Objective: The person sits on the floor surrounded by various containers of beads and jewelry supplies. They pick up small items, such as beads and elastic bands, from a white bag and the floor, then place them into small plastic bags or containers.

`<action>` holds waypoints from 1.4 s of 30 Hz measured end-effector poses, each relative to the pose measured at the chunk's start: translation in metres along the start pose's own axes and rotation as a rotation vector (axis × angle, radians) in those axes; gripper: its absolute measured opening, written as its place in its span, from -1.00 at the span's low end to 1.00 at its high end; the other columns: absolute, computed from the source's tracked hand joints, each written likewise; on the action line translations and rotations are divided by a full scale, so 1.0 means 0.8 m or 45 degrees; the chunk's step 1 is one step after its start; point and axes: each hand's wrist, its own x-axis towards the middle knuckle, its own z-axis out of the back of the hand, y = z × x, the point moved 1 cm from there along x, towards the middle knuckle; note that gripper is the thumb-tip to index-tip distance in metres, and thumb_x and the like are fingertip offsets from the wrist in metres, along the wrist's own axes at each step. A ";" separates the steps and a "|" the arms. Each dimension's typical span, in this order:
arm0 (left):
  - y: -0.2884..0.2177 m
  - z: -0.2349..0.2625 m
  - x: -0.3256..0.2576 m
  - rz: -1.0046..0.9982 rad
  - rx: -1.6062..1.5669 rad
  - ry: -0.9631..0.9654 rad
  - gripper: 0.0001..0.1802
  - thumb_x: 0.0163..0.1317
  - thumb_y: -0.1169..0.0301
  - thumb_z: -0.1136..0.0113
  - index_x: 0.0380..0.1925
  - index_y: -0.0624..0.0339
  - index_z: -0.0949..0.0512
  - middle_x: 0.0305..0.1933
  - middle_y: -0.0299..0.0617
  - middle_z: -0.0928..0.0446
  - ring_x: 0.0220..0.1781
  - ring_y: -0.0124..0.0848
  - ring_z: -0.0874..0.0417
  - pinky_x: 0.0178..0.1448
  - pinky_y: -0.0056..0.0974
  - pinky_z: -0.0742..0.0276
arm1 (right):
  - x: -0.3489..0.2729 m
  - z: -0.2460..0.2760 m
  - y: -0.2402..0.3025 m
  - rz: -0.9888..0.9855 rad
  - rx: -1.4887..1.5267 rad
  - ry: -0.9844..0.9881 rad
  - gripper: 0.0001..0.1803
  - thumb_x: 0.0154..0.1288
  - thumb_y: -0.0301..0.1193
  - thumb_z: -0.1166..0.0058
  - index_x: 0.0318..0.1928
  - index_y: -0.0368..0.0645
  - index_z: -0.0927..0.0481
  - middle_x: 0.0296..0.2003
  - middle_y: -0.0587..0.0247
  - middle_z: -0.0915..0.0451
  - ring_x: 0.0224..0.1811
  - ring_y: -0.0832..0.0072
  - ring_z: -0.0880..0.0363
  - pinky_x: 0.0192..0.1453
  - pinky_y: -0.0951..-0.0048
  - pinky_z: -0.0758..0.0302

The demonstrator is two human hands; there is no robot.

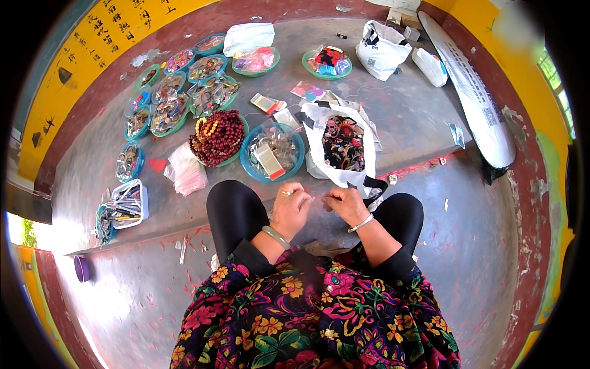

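Observation:
Between my knees, my left hand (291,210) and my right hand (346,205) face each other a short way apart, fingers curled into pinches. Whatever sits in the fingertips is too small to make out. Just beyond my left hand stands a blue basin (244,161) of clear plastic packets, with a white and orange card packet (268,161) on top. Past my right hand, a white bag (316,136) gapes, full of dark multicoloured small pieces; its black strap (374,182) hangs near that hand.
Dark red bead strings (216,136) fill a green basin at the left, with clear plastic bags (186,169) beside it. Several basins of packets lie beyond. A white tray (144,203) of tools is far left, a white bag (384,52) at the back. The floor has a step edge (424,163).

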 end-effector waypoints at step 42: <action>0.015 -0.021 -0.023 0.123 -0.077 0.753 -0.83 0.05 0.50 -0.06 -0.31 0.21 -0.53 -0.36 0.01 -0.51 -0.25 -0.03 -0.52 -0.21 -0.10 -0.44 | -0.007 -0.002 0.020 0.602 -0.489 -0.093 -0.77 -0.07 -0.44 -0.15 -0.29 -0.08 -0.60 -0.29 0.17 -0.54 -0.28 0.23 -0.55 -0.25 0.36 -0.48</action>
